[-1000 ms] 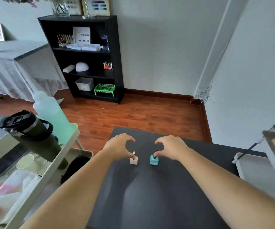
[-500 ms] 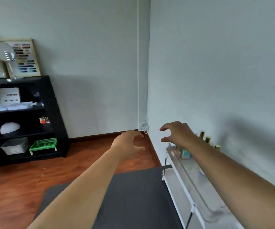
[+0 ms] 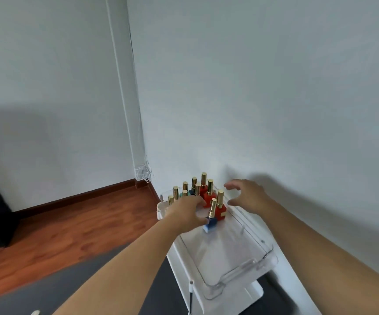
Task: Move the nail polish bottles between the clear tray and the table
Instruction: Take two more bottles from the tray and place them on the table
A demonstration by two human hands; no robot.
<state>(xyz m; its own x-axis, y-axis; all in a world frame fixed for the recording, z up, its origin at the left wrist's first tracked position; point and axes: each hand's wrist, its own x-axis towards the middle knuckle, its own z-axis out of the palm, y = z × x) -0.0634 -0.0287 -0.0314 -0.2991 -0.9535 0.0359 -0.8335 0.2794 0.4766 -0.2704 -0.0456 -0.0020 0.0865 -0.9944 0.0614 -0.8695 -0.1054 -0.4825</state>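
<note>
A clear tray (image 3: 244, 268) rests on a white stand at the right, against the wall. Several nail polish bottles with gold caps stand at its far end: red ones (image 3: 209, 196) on the right, teal and dark ones (image 3: 185, 189) on the left. My left hand (image 3: 187, 212) reaches into the tray, its thumb and fingers closed around a blue bottle (image 3: 210, 223) that leans to one side. My right hand (image 3: 246, 196) hovers just right of the red bottles with fingers spread, holding nothing. The dark table (image 3: 127, 285) lies below my left forearm.
The white stand (image 3: 250, 294) holding the tray sits between the dark table and the wall. A thin black rod (image 3: 190, 294) hangs at its front corner. Wooden floor (image 3: 70, 223) lies beyond the table, with a black shelf at the far left edge.
The view swung right from the table to the tray. Both hands left the two bottles on the table and moved over the tray; my left hand closed on the blue bottle.
</note>
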